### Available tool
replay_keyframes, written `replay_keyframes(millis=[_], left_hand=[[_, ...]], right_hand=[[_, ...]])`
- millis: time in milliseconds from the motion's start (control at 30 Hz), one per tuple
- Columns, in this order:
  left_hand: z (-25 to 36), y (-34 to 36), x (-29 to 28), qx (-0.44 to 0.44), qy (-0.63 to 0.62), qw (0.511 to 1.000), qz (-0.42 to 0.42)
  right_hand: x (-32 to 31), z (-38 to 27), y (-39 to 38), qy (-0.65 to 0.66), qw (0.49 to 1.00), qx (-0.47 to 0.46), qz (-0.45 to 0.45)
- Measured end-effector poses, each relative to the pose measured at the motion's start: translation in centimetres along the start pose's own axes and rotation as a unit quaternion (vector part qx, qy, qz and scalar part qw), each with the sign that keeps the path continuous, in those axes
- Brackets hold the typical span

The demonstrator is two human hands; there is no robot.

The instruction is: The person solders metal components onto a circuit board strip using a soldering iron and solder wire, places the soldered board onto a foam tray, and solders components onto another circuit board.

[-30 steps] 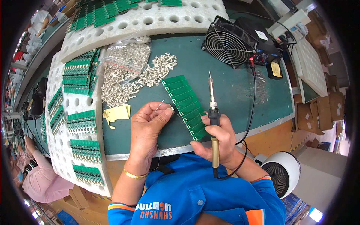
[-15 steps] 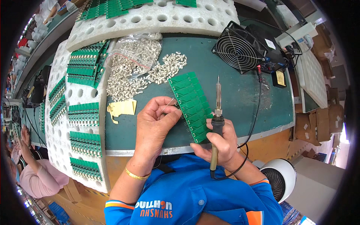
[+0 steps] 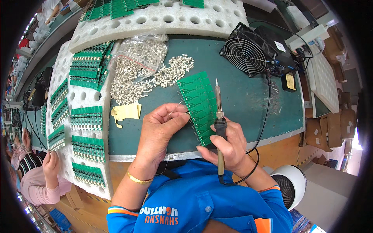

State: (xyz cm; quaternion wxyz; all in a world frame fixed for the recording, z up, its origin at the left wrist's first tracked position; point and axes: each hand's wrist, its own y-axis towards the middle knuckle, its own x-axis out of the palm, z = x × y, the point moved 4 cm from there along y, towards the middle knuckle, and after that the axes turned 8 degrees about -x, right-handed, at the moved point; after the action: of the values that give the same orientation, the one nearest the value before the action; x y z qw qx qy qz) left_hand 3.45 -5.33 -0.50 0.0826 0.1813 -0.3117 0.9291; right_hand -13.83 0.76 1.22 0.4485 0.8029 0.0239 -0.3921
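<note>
My left hand (image 3: 158,132) is closed, pinching thin wire (image 3: 175,107) at the left edge of an upright green circuit-board panel (image 3: 196,97) with pins along that edge; anything else under the thumb is hidden. My right hand (image 3: 229,145) grips a soldering iron (image 3: 220,155), its metal tip pointing up in front of the panel's right side, and also appears to support the panel's lower right. Behind them lie a heap of small silver components (image 3: 175,70), an open plastic bag (image 3: 145,50) of the same parts and a torn yellow paper (image 3: 128,111).
White perforated foam sheets (image 3: 159,27) at back and left carry several board strips (image 3: 87,149). A black fan (image 3: 244,52), a control box (image 3: 283,68) and cable sit at back right, a white round fan (image 3: 287,186) below the bench. A co-worker's hand (image 3: 50,167) reaches in from left.
The panel has risen and shifted right, turning slightly, with my left hand following. The co-worker's hand has come to the foam's left edge, where another board strip now shows.
</note>
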Motion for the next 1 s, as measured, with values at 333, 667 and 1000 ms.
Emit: replay_keyframes(millis=[333, 667, 1000], left_hand=[[-0.50, 0.55, -0.39, -0.065, 0.004, 0.998, 0.002], [-0.18, 0.29, 0.40, -0.031, 0.023, 0.999, 0.034], [-0.65, 0.68, 0.09, -0.014, -0.030, 0.999, 0.001]], right_hand=[[0.14, 0.26, -0.02, -0.007, 1.000, -0.019, 0.007], [0.34, 0.44, -0.48, -0.039, 0.999, -0.020, -0.003], [0.21, 0.26, 0.01, -0.061, 0.997, -0.033, -0.012]])
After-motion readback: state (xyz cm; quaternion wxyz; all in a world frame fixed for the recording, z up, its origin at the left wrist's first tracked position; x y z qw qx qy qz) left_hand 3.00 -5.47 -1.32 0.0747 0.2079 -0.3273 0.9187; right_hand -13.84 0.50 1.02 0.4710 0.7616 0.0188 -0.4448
